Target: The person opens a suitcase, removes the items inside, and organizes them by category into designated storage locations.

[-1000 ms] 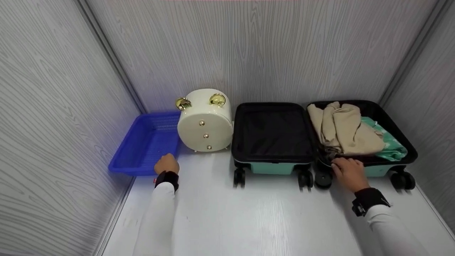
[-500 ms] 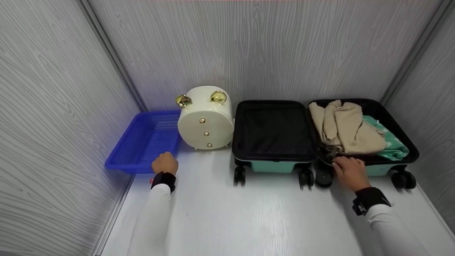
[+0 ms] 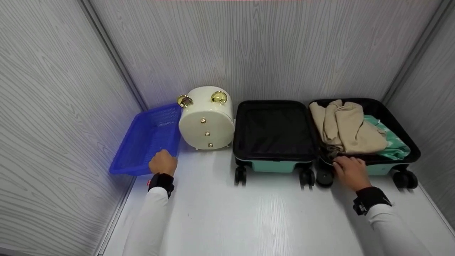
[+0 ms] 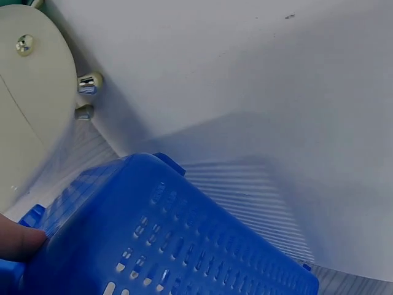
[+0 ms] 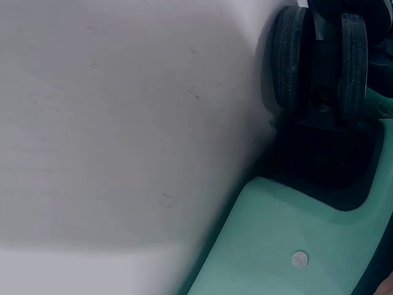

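In the head view my left hand (image 3: 163,163) grips the near right corner of a blue plastic basket (image 3: 122,153). The left wrist view shows a finger on the slotted blue basket (image 4: 202,236), which casts a shadow on the white table. On the right, my right hand (image 3: 352,173) holds the near rim of an open mint-green suitcase (image 3: 378,170), fingers curled over its black edge. Inside that half lie a folded beige garment (image 3: 355,131) and a green patterned cloth (image 3: 394,143). The right wrist view shows the green shell (image 5: 288,233) and a wheel (image 5: 322,67).
A cream round case (image 3: 208,129) with gold ear-like knobs stands between basket and suitcase. The suitcase's other half (image 3: 275,131), lined in black, lies to its right. Grey wood-grain walls (image 3: 249,46) enclose the white table (image 3: 231,217) on three sides.
The blue basket has turned slightly, its far right corner shifting back. My left hand has moved a little left and away with it. My right hand stays at the suitcase rim.
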`<action>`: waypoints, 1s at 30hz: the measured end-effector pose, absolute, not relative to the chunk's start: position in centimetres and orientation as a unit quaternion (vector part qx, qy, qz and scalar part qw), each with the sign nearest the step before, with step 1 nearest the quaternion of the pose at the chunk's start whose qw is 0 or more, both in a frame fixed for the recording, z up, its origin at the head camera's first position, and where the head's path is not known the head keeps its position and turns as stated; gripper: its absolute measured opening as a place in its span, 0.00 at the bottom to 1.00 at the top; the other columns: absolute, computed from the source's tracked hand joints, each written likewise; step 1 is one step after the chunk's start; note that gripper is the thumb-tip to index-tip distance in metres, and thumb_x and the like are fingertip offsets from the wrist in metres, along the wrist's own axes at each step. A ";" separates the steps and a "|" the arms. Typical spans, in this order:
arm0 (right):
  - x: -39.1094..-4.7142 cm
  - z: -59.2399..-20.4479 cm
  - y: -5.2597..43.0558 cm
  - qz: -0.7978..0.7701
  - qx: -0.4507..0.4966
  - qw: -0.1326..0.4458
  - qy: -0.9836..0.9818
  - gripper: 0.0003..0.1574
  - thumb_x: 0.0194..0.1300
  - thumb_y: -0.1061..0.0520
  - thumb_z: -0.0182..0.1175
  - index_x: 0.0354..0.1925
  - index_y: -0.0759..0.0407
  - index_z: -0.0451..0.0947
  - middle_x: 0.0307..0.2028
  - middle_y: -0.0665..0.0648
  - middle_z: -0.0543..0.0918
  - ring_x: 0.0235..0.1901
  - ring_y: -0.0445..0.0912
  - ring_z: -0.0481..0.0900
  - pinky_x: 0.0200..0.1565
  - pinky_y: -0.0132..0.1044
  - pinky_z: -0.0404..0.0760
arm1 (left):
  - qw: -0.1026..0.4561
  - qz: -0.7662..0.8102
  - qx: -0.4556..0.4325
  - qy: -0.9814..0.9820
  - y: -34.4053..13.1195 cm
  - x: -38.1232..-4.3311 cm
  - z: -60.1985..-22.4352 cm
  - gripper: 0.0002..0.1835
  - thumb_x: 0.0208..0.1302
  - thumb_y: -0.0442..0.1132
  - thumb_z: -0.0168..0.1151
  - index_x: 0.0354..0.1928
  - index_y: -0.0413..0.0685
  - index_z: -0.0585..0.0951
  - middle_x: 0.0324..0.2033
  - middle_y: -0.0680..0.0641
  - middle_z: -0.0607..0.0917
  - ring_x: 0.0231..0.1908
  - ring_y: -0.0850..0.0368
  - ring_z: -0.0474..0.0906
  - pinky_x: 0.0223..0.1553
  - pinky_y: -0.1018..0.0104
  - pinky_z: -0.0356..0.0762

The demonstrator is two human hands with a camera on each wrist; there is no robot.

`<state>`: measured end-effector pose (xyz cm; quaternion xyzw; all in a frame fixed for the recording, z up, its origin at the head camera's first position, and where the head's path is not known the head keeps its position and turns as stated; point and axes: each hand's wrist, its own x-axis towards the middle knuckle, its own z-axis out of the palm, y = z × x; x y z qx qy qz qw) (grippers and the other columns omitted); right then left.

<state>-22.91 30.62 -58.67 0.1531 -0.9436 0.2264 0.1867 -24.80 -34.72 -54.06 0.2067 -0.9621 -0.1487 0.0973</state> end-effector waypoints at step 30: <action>-22.9 -59.0 30.7 0.226 0.153 0.193 -0.942 0.07 0.79 0.62 0.62 0.48 0.64 0.85 0.42 0.67 0.87 0.45 0.67 0.80 0.62 0.71 0.67 | 0.326 -0.155 0.171 -0.917 -31.1 -14.5 -46.4 0.12 0.71 0.34 0.56 0.32 0.30 0.79 0.24 0.27 0.84 0.25 0.25 0.83 0.27 0.32 0.78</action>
